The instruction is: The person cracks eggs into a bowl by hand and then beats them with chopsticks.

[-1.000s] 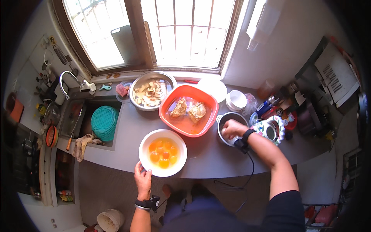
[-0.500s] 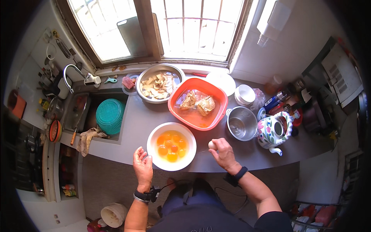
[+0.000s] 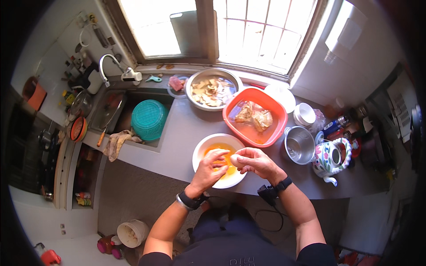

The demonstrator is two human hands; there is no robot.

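Over one bowl (image 3: 198,153), two hands (image 3: 207,172) (image 3: 261,165), one egg (image 3: 234,160).

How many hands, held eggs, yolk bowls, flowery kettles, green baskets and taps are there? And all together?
Hands: 2 (left hand, right hand)
Held egg: 1
Yolk bowl: 1
Flowery kettle: 1
Green basket: 1
Tap: 1
Total: 7

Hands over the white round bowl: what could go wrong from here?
1. The right hand holds a pale oval egg over the white round bowl; shell bits might drop among the orange-yellow yolks.
2. The bowl sits close to the grey counter's front edge, so a knock could spill it.
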